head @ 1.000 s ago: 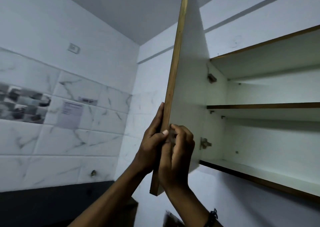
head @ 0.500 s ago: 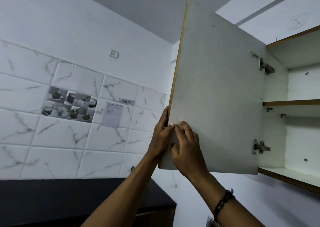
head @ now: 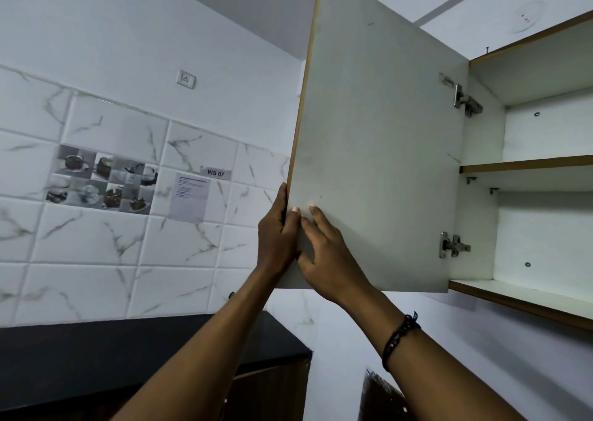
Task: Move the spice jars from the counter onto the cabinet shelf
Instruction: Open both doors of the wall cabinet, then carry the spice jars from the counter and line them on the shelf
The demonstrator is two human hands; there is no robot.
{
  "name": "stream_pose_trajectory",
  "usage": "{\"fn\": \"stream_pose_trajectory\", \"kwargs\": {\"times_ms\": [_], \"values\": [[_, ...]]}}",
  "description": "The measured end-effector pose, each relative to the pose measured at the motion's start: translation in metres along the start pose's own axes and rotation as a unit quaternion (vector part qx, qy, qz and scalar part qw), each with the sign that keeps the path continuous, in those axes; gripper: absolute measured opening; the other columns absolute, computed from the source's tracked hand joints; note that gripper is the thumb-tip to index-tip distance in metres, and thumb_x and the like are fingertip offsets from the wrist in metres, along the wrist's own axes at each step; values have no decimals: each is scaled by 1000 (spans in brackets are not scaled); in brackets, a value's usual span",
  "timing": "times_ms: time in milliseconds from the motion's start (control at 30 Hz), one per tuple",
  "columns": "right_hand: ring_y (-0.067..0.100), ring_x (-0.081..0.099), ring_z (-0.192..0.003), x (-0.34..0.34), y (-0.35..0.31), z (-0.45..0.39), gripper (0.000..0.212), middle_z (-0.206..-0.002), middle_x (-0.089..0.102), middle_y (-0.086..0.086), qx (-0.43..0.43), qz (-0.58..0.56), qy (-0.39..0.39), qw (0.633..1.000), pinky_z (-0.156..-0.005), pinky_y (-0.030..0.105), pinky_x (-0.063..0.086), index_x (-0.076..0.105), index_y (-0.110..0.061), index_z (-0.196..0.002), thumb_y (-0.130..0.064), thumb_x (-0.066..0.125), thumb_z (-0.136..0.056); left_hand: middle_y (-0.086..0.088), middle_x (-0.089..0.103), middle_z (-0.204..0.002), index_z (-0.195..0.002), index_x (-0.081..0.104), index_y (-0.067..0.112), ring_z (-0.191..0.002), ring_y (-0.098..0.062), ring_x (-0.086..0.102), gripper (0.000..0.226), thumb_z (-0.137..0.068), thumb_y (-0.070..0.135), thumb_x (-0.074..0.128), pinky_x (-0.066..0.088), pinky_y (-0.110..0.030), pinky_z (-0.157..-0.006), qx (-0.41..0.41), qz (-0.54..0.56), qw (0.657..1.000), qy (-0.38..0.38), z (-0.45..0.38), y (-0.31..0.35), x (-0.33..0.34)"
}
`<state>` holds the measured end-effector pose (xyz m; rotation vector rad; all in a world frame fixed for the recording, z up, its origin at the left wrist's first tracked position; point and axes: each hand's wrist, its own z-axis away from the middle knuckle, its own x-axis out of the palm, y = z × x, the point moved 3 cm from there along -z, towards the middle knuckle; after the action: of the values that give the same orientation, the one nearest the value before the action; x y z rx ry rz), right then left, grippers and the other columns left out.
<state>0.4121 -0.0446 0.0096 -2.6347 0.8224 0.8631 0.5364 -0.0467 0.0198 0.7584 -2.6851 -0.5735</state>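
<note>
A wall cabinet stands open at upper right, its white door (head: 378, 151) swung out to the left on two metal hinges. My left hand (head: 276, 238) grips the door's free edge near the lower corner, fingers wrapped behind it. My right hand (head: 327, 257) lies flat against the door's inner face, fingers spread. Inside, the bottom shelf (head: 526, 302) and the middle shelf (head: 526, 165) hold nothing that I can see. No spice jars are in view.
A dark counter (head: 128, 350) runs along the tiled wall at lower left, with wooden lower cabinets (head: 269, 391) under it. A wall socket (head: 186, 79), a paper notice (head: 190, 196) and a "WS 07" label (head: 215, 173) sit on the wall.
The door has swung further open to the left, showing more of its inner face. My right hand went from curled at the edge to flat on the door.
</note>
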Motion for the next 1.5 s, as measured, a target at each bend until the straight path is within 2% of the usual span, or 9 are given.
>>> {"fn": "stream_pose_trajectory", "kwargs": {"times_ms": [100, 200, 367, 433, 500, 600, 733, 1033, 1500], "values": [[10, 10, -150, -4, -1, 4, 68, -164, 4, -14, 8, -2, -13, 1000, -114, 29, 27, 19, -33, -154, -27, 53, -95, 26, 59, -123, -147, 44, 25, -100, 23, 55, 54, -94, 29, 42, 37, 4, -82, -1, -43, 999, 19, 4, 4, 1], [12, 12, -150, -10, -1, 9, 67, -164, 6, -13, 27, -9, -26, 999, -114, 30, 27, 20, -33, -153, -27, 53, -95, -1, 60, -136, -149, 40, 15, -115, -6, 59, 57, -93, 24, 47, 38, -7, -91, 13, -100, 995, 24, 8, 7, 3], [13, 14, -150, -21, 3, 21, 64, -164, 8, -8, 50, -15, -37, 998, -117, 31, 24, 25, -27, -153, -24, 53, -95, -23, 34, -155, -149, 34, -3, -144, -35, 33, 64, -90, 13, 54, 15, -18, -117, 110, -209, 972, 17, 22, 19, 4], [15, 14, -150, -27, 6, 26, 64, -165, 9, -6, 61, -11, -31, 998, -117, 32, 23, 26, -25, -153, -22, 52, -95, -28, 35, -154, -143, 43, -6, -144, -39, 32, 60, -87, 9, 56, 21, -36, -121, 187, -263, 946, 14, 33, 25, 8], [16, 15, -150, -34, 9, 30, 62, -164, 12, -5, 70, -5, -11, 997, -116, 31, 23, 27, -23, -152, -19, 50, -95, -25, 41, -151, -139, 51, -3, -144, -37, 36, 53, -87, 8, 54, 26, -48, -120, 252, -292, 923, -5, 41, 29, 15], [17, 19, -149, -45, 15, 45, 58, -162, 19, -3, 78, 6, 27, 997, -110, 25, 23, 30, -21, -151, -18, 48, -96, -18, 54, -143, -135, 56, -1, -138, -31, 46, 45, -91, 4, 54, 30, -48, -119, 277, -253, 925, -59, 56, 37, 32], [18, 25, -145, -53, 32, 82, 54, -159, 27, -1, 112, 30, 68, 991, -105, 22, 25, 36, -19, -148, -21, 50, -96, -17, 61, -135, -135, 57, 1, -129, -30, 56, 41, -95, 8, 53, 36, -43, -115, 230, -200, 944, -127, 85, 38, 56], [29, 32, -139, -12, 77, 209, 54, -155, 32, 5, 247, 67, 41, 966, -109, 43, 37, 42, -15, -145, -20, 50, -92, -10, 47, -152, -146, 46, 6, -144, -22, 39, 45, -103, 21, 46, 29, -29, -118, 112, -142, 929, -322, 205, -9, 95], [30, 43, -124, 100, 113, 447, 41, -136, 44, 9, 464, 47, -112, 877, -103, 41, 40, 46, -11, -134, -14, 49, -93, -15, 45, -152, -151, 36, 6, -142, -27, 40, 49, -106, 23, 40, 33, -33, -114, -30, -88, 797, -597, 458, -106, 118]]}}
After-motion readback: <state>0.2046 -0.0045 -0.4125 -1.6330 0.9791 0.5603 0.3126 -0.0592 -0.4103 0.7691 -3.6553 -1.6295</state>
